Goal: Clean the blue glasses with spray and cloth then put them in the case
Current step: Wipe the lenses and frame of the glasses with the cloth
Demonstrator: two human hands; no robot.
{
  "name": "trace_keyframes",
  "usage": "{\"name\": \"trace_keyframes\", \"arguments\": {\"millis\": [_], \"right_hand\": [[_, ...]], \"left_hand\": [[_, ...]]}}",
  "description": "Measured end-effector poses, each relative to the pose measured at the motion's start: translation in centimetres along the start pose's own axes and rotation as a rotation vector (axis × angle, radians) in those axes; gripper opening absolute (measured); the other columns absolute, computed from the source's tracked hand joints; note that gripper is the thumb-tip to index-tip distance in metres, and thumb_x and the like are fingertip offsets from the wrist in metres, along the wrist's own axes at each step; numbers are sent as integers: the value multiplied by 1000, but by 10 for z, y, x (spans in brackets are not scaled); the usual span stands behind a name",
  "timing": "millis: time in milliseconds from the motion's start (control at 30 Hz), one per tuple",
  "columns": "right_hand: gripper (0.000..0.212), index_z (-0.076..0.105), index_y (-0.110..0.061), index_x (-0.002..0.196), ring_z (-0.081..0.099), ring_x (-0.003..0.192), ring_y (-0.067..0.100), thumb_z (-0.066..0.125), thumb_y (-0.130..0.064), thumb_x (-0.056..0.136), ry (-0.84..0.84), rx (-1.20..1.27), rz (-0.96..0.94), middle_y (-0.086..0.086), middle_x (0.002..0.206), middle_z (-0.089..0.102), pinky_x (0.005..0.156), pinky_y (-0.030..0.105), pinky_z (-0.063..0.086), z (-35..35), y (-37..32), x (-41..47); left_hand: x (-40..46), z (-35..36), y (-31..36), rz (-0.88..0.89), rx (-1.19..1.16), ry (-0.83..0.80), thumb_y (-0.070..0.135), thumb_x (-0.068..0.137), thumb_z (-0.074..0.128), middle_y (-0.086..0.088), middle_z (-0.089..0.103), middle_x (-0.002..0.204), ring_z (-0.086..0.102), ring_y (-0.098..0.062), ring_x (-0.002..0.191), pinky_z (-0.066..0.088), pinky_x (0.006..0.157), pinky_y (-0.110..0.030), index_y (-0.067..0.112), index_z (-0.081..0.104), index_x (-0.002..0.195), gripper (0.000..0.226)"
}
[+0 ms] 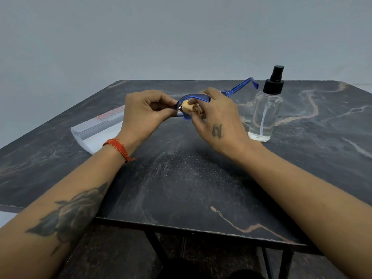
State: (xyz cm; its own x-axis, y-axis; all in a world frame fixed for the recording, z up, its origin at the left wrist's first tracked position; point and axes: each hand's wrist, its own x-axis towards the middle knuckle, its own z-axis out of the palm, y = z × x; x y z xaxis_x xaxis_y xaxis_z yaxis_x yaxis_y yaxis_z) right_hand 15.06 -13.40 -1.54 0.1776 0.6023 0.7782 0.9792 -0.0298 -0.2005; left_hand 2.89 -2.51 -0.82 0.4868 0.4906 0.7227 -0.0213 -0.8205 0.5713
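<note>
I hold the blue glasses above the middle of the dark marble table. My left hand pinches the left end of the frame. My right hand pinches a small tan cloth against a lens, its fingers partly hiding the frame. One blue temple arm sticks out to the back right. The clear spray bottle with a black pump top stands upright just right of my right hand. The white glasses case lies on the table to the left, behind my left wrist.
The table's front edge runs just under my forearms, with black metal legs below. A plain grey wall stands behind the table. Fine droplets speckle the tabletop between my arms.
</note>
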Motion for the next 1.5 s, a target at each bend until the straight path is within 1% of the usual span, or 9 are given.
{"name": "trace_keyframes", "arguments": {"millis": [167,367,567,700,767,900,1100,1267,1500], "right_hand": [[9,67,-4,88,56,71,20,65,-8,80,-61,79,2,8,81,66,62,22,35,-1,2,2],[10,69,-7,85,44,68,15,63,-4,77,-150,27,-35,-2,73,58,55,21,24,-11,5,1],[15,64,-1,77,51,64,31,59,8,67,7,-90,-82,13,69,61,56,26,28,-4,3,2],[17,62,-1,80,51,65,31,59,11,67,52,-45,-104,12,69,62,57,29,30,-2,2,2],[20,65,-3,85,50,67,28,60,9,70,21,-5,-120,9,72,64,58,27,27,-1,2,3],[19,68,-6,86,45,69,21,61,6,73,-60,55,-107,6,76,67,61,25,30,-5,4,3],[16,65,-3,72,52,65,30,51,-3,63,-67,8,-143,8,67,64,59,35,46,-9,5,2],[14,66,-3,73,52,64,29,55,-1,64,-22,-1,-162,8,65,63,56,26,37,-9,2,1],[18,66,-2,76,53,62,29,66,9,62,52,2,-173,10,67,63,57,24,29,-3,0,3]], "left_hand": [[0,-2,1,-9,-14,1,2,68,78,5,68,81,66,-1,71,55,70,-17,15,69,87,25],[-1,-3,3,2,-18,-1,4,67,79,10,66,79,64,4,68,52,67,-11,18,68,87,27],[2,-2,-2,-51,-46,16,0,66,78,22,67,67,65,2,66,53,68,-15,19,69,80,25],[2,-1,-2,-63,-62,7,1,65,79,7,70,76,67,-6,71,56,73,-21,11,71,84,22],[2,-2,-2,-64,-80,0,2,64,79,12,70,74,68,-10,73,56,74,-23,12,71,81,22],[1,-2,-1,-66,-69,-15,0,66,78,-3,71,79,69,-15,76,57,76,-26,10,70,84,22],[3,-3,-3,-78,-97,-12,3,64,80,23,69,68,68,-5,72,56,73,-21,17,70,78,23],[3,-4,-3,-71,-115,-22,3,64,80,24,68,67,68,-3,71,54,71,-17,25,68,71,27],[3,-4,-3,-47,-138,-59,5,64,80,19,70,72,70,-11,75,57,75,-25,27,68,70,26]]}}
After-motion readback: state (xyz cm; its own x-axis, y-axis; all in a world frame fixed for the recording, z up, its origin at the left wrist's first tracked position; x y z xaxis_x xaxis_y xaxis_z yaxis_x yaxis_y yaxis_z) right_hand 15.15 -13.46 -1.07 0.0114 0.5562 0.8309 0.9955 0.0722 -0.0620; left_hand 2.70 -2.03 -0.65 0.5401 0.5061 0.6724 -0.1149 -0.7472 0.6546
